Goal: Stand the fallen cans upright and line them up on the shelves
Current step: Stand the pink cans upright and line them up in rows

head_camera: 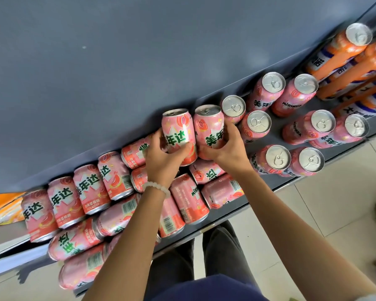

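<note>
My left hand (161, 153) holds one pink can (178, 135) and my right hand (228, 146) another (208, 129), both upright on the shelf (267, 187); right of them stand nine cans (258, 124), while many fallen cans (91, 187) lie left and below my hands.

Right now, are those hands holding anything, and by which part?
Yes: the left hand grips one pink can round its lower body, the right hand another likewise.
</note>
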